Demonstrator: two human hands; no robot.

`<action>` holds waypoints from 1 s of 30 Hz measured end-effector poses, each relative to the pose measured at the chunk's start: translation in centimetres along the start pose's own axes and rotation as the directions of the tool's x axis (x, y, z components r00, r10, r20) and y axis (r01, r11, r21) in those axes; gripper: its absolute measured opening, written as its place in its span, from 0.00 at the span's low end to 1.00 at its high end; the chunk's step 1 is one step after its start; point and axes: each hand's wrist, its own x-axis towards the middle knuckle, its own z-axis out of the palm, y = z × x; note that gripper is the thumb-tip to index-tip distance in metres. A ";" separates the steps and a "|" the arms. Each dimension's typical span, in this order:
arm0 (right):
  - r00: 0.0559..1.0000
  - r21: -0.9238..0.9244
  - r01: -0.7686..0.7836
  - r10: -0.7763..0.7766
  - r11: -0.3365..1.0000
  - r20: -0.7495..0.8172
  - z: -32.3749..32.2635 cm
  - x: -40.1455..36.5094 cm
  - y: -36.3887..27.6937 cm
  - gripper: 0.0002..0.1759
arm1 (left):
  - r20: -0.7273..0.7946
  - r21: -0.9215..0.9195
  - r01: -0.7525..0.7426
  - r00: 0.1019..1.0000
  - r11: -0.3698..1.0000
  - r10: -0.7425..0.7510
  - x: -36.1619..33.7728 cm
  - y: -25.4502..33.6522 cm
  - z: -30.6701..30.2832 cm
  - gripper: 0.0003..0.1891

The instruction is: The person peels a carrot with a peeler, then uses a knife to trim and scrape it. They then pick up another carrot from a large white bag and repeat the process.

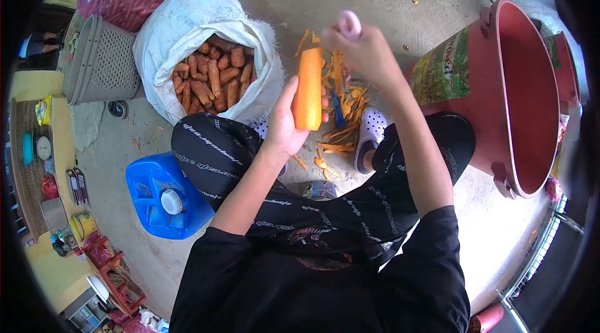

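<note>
My left hand [289, 121] is wrapped around a large, smooth orange carrot [308, 98], which stands nearly upright with its narrower end away from me. Strips of peel hang at that far end. Just right of it, my right hand [370, 51], slightly blurred, is closed on a peeler with a pale pink looped handle [350, 25]; its blade cannot be made out. Below both hands, orange peelings [354, 105] lie on the floor, with a slim blue object [338, 111] among them.
A white sack [181, 14] of unpeeled carrots [214, 75] stands open at the left. To the right is a large red tub [481, 89]. A blue jerrycan [169, 195] sits by my left knee, and a grey basket [103, 61] stands beyond the sack. My lilac clogs [372, 126] flank the peelings.
</note>
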 end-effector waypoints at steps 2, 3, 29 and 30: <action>0.998 0.015 0.038 -0.037 0.999 -0.059 -1.5 0.8 0.5 0.27 | 0.110 -0.086 0.025 0.994 0.996 -0.015 -0.1 0.3 -0.1 0.25; 0.961 -0.136 0.173 -0.197 0.975 -0.193 -1.8 1.5 1.4 0.27 | 0.128 -0.108 0.037 0.991 0.993 -0.023 -0.1 0.5 0.0 0.25; 0.957 0.865 -0.144 -0.154 0.480 0.244 3.5 -4.4 -2.6 0.26 | 0.099 -0.158 -0.008 0.995 0.987 0.023 -0.1 -0.1 -0.1 0.17; 0.946 0.872 -0.145 -0.191 0.467 0.260 3.7 -4.5 -2.4 0.26 | 0.104 -0.157 0.002 0.995 0.988 0.015 -0.3 0.1 0.2 0.17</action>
